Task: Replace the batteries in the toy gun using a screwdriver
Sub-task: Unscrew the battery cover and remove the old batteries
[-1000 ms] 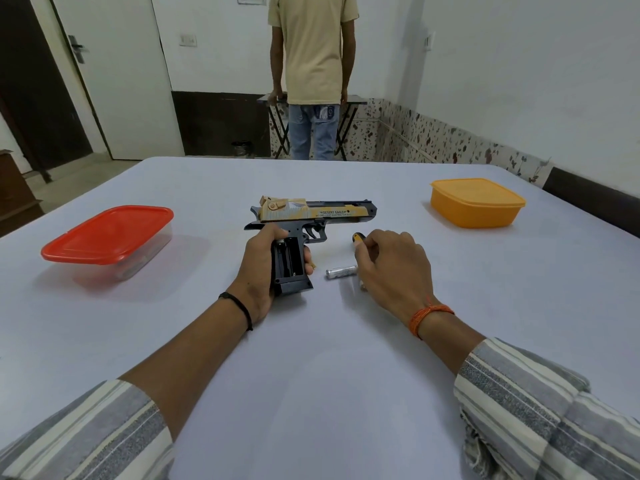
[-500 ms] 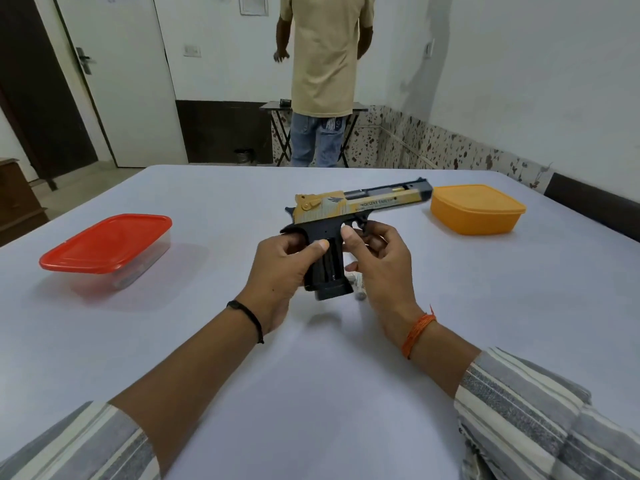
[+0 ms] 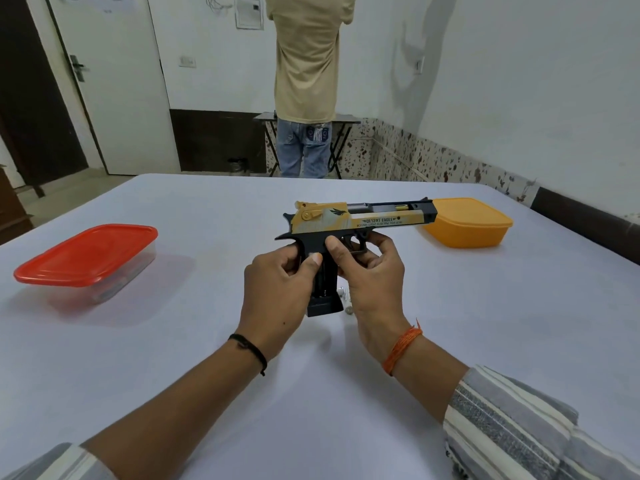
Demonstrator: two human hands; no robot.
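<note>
A gold-and-black toy gun (image 3: 363,218) is held upright above the white table (image 3: 207,341), barrel pointing right. My left hand (image 3: 273,296) grips the back of its black handle, thumb on the open battery slot. My right hand (image 3: 372,282) grips the front of the handle by the trigger guard, thumb pressed on the grip. A silver battery (image 3: 344,295) lies on the table just behind the handle, mostly hidden by my right hand. The screwdriver is hidden.
A clear box with a red lid (image 3: 86,259) sits at the left. An orange lidded box (image 3: 467,223) stands at the right, behind the gun's muzzle. A person (image 3: 306,81) stands beyond the far table edge, back turned.
The gun lay on the table under my left hand; both hands have lifted it upright. My right hand left the battery and screwdriver on the table and took the handle.
</note>
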